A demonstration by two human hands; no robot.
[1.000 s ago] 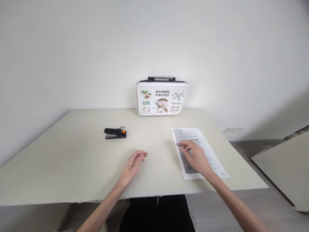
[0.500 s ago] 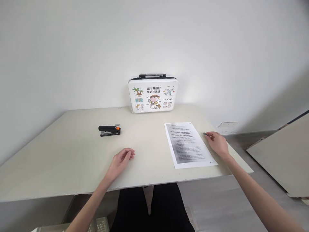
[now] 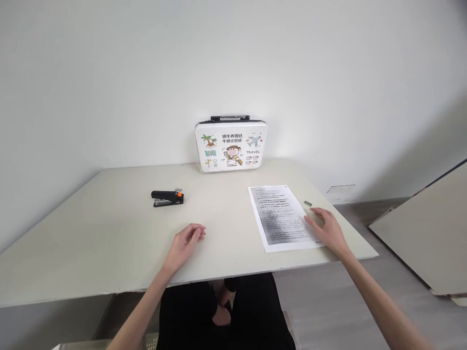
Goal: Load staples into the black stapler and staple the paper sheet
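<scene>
My right hand (image 3: 328, 231) hovers over the lower right edge of a printed sheet of paper (image 3: 280, 214), thumb and fingers apart, holding nothing. Just beyond its fingertips, a small grey strip (image 3: 308, 203) that looks like staples lies on the table, right of the sheet. My left hand (image 3: 185, 243) rests near the table's front edge with its fingers loosely curled in; nothing shows in them. A black stapler (image 3: 168, 198) with an orange part lies farther back on the left. Another small grey strip (image 3: 178, 189) is right behind it.
A white cartoon-printed case (image 3: 231, 146) with a black handle stands upright at the back of the table (image 3: 109, 228), near the wall. The table's front edge is close to my legs. A pale panel (image 3: 430, 233) stands off to the right.
My right hand has let go of the small grey strip, opened, and drawn back toward me and slightly left, over the sheet's edge. My left hand stays in place.
</scene>
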